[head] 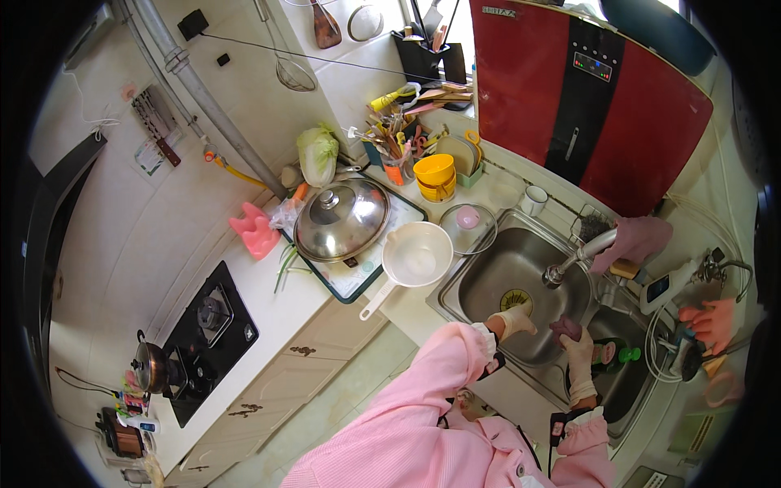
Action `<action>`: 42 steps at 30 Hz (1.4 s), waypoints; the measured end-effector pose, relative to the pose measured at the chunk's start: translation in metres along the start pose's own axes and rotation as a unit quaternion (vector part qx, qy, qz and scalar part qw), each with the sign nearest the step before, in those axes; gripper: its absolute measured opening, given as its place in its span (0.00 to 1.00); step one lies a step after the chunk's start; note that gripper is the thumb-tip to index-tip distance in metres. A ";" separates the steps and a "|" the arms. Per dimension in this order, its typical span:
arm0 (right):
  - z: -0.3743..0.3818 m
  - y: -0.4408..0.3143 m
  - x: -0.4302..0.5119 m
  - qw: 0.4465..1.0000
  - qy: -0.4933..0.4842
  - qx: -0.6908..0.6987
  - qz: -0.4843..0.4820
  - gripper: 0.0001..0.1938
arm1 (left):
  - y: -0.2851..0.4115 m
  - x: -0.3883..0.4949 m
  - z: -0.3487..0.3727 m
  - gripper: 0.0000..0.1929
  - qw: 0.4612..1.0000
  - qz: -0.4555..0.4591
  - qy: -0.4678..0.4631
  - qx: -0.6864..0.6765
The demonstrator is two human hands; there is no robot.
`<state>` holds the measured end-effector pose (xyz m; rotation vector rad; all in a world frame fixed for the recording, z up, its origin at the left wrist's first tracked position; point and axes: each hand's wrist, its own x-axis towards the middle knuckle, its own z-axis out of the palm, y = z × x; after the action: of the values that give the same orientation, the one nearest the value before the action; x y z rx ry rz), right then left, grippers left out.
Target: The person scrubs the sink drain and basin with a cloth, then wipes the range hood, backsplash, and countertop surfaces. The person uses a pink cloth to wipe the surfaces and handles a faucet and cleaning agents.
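Note:
In thin whitish gloves, both hands are over a stainless steel sink. My left hand point(517, 321) reaches into the large basin point(497, 268), close to the patterned drain strainer point(516, 301); its fingers are partly extended and nothing shows in them. A crumpled purplish cloth point(565, 330) is gripped by my right hand point(578, 351) above the right side of that basin. The metal faucet head point(554, 276) hangs over the basin beyond the cloth. A green-capped dark bottle point(610, 355) lies in the smaller basin point(631, 329), just right of my right hand.
Left of the sink, a white handled strainer or ladle point(417, 255) overhangs the counter edge, beside a glass lid point(468, 229). A large lidded pan point(341, 219) stands on a board. A white mug point(534, 201) and a wire scrubber point(592, 227) sit behind the basin.

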<state>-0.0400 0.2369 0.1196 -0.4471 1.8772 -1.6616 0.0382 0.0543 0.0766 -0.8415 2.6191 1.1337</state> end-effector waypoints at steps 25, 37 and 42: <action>0.010 -0.027 0.010 0.975 -0.159 -0.083 -0.131 0.17 | 0.011 -0.046 -0.019 0.27 0.746 -0.098 -0.173 -0.636; 0.048 -0.007 0.038 0.982 -0.129 -0.122 -0.059 0.28 | -0.009 -0.107 -0.050 0.23 0.736 -0.030 -0.047 -0.675; 0.106 -0.070 -0.007 0.941 -0.295 -0.113 -0.126 0.20 | -0.010 -0.131 -0.072 0.28 0.683 0.043 0.004 -0.729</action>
<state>0.0225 0.1471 0.1839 -1.1799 1.5936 -1.2589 0.1566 0.0541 0.1678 -0.7672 1.1814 3.1829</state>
